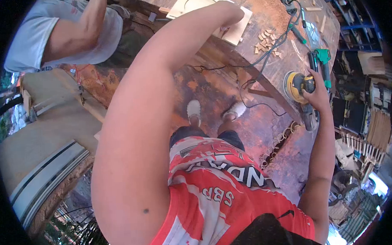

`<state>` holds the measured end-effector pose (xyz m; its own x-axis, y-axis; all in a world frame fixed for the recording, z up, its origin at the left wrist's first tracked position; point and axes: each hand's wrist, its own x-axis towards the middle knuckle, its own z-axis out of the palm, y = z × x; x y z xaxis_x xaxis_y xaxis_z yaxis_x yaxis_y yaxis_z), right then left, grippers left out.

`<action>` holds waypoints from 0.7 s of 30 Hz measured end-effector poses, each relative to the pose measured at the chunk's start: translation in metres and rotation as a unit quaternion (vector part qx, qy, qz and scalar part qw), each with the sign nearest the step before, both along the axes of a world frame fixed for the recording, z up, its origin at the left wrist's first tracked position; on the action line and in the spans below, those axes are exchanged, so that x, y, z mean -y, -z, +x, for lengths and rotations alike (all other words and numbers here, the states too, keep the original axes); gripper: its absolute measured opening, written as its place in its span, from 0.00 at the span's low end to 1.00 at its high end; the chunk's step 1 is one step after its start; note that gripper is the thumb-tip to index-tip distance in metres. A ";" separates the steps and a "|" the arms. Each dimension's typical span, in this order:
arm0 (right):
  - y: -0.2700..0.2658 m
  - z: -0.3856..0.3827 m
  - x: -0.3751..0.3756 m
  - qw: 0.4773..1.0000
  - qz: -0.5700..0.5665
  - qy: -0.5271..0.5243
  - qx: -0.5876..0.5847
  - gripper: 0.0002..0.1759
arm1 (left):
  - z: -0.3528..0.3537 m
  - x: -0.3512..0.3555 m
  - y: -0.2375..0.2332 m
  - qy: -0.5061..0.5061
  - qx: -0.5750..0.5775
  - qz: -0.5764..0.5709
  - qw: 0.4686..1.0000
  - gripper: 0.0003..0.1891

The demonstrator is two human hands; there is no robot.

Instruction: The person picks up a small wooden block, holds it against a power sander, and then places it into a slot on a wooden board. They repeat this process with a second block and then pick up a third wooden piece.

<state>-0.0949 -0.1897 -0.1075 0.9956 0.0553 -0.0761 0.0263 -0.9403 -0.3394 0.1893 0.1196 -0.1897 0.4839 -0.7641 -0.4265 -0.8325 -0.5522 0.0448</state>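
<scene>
Right hand (pixel 318 93) grip is closed around the yellow orbital sander (pixel 295 85), held at the near edge of the counter (pixel 267 7). Left hand (pixel 227 14) bears on the plywood board (pixel 238 32) on the counter; its grip cannot be determined. Small wood blocks (pixel 266 40) lie between board and sander. A second person (pixel 63 32) in grey stands alongside.

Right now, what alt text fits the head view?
A person in a red shirt grips a yellow sander in the right hand at the workbench edge, while the left hand rests on a wooden board. Nearby stands another person.
</scene>
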 end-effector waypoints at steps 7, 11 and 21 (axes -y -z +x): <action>0.002 0.020 -0.012 0.999 -0.037 0.016 -0.026 0.39 | 0.006 -0.012 0.010 -0.008 -0.019 -0.075 0.997 0.10; 0.005 0.026 -0.024 0.999 -0.044 -0.013 -0.020 0.38 | 0.009 -0.049 0.005 -0.012 -0.064 -0.189 0.980 0.08; 0.003 0.016 -0.031 0.996 -0.074 0.020 -0.035 0.39 | -0.041 -0.087 0.025 -0.061 0.021 -0.363 0.930 0.07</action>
